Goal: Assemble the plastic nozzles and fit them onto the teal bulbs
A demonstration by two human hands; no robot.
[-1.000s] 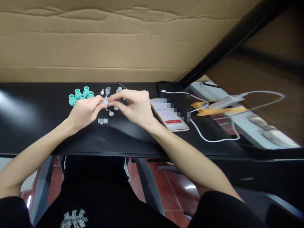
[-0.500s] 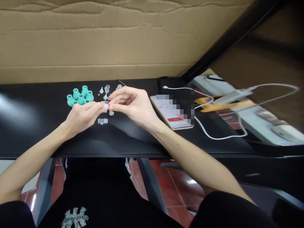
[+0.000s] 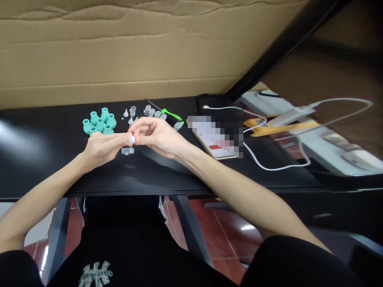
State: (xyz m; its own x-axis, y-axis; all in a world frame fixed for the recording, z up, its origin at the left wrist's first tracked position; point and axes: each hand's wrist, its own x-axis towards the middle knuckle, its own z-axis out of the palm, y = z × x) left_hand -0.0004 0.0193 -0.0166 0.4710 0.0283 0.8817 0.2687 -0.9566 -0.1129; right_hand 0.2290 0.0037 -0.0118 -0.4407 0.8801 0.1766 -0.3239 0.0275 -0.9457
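Observation:
A small white plastic piece (image 3: 132,139) is pinched between the fingertips of both hands above the black table. My left hand (image 3: 103,149) grips it from the left, its fingers closed. From the right, my right hand (image 3: 155,135) holds it between thumb and fingers. The fingers partly cover the piece, so its exact kind is unclear. Just below it lies a clear plastic fitting (image 3: 127,150). Behind the left hand stand several teal bulb-shaped pots (image 3: 99,124) with open tops. Small white funnel-shaped parts (image 3: 131,120) lie just beyond the fingertips.
Several clear plastic caps (image 3: 157,114) lie behind my right hand, beside a green-handled screwdriver (image 3: 171,114). A phone (image 3: 214,137) rests to the right, near a white cable (image 3: 260,165) and a yellow tool (image 3: 260,129). Cardboard (image 3: 125,52) walls the table's back.
My right hand has shifted left and lower, its fingers closing nearer to the left hand around the white piece. The screwdriver and caps behind it now show. The view has moved slightly.

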